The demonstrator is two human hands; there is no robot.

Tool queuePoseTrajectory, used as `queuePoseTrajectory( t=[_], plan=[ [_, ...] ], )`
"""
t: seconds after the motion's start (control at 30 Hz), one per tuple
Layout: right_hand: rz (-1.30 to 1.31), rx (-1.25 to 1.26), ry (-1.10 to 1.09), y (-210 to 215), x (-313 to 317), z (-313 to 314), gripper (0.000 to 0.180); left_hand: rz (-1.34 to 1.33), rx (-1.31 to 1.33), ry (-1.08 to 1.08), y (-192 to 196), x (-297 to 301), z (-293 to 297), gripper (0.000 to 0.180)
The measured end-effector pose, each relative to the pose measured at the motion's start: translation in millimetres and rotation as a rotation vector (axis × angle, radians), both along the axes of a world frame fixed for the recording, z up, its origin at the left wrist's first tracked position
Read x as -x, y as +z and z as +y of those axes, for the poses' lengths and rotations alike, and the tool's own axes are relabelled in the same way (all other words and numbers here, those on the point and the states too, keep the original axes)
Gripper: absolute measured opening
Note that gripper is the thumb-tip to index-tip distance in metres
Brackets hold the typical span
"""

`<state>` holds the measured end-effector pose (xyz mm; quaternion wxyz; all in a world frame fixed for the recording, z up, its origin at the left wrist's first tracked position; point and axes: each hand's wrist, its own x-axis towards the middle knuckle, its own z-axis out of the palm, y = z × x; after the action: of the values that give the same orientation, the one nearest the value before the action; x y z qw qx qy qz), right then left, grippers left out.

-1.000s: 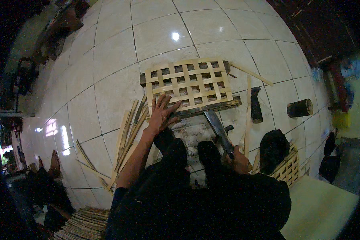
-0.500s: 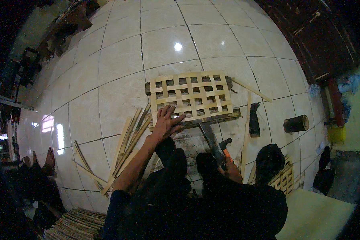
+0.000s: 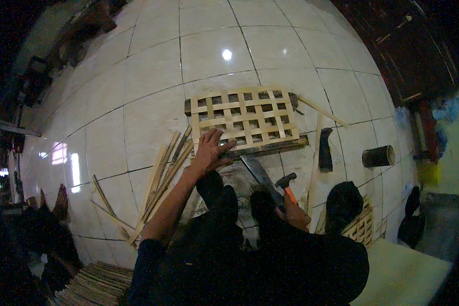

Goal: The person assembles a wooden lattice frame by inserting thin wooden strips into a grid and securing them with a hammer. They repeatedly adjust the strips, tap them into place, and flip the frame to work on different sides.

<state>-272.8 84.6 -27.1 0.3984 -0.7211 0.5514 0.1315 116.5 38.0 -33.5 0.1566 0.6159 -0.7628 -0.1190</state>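
Note:
A woven lattice of pale bamboo strips (image 3: 242, 118) lies flat on the white tiled floor, resting across two dark wooden bars. My left hand (image 3: 211, 151) presses with spread fingers on the lattice's near left corner. My right hand (image 3: 292, 200) is closed around the orange handle of a hammer (image 3: 285, 182), whose dark head points up just below the lattice. A broad machete blade (image 3: 260, 177) lies on the floor between my hands.
Loose bamboo strips (image 3: 163, 176) fan out on the floor at the left. A dark bamboo tube (image 3: 378, 156) and a black tool (image 3: 325, 149) lie at the right. A second small lattice (image 3: 361, 228) sits lower right. A bundle of strips (image 3: 94, 285) lies bottom left.
The view has shifted a little. My right hand now holds the hammer up by the machete. My left hand has stayed on the lattice's near corner.

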Motion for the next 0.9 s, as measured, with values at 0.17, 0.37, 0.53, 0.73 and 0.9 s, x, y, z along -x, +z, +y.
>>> queuePoseTrajectory(
  t=[0.17, 0.37, 0.53, 0.73, 0.9],
  plan=[
    [-0.492, -0.239, -0.212, -6, -18, -4, 0.053, 0.03, 0.107, -0.009, 10, 1, -6, 0.074],
    [-0.149, -0.009, -0.296, 71, -14, 1, 0.052, -0.111, 0.176, -0.007, 89, -20, -22, 0.065],
    [0.126, 0.219, -0.378, 24, 82, 18, 0.057, 0.078, 0.181, -0.089, 181, -40, -33, 0.046],
    [0.381, 0.258, -0.488, 23, 127, 37, 0.067, 0.473, -0.151, 0.098, 236, -49, -44, 0.031],
    [0.195, 0.813, -0.171, 1, 130, 47, 0.052, 0.724, -0.383, -0.054, 215, -66, -93, 0.038]
  ],
)
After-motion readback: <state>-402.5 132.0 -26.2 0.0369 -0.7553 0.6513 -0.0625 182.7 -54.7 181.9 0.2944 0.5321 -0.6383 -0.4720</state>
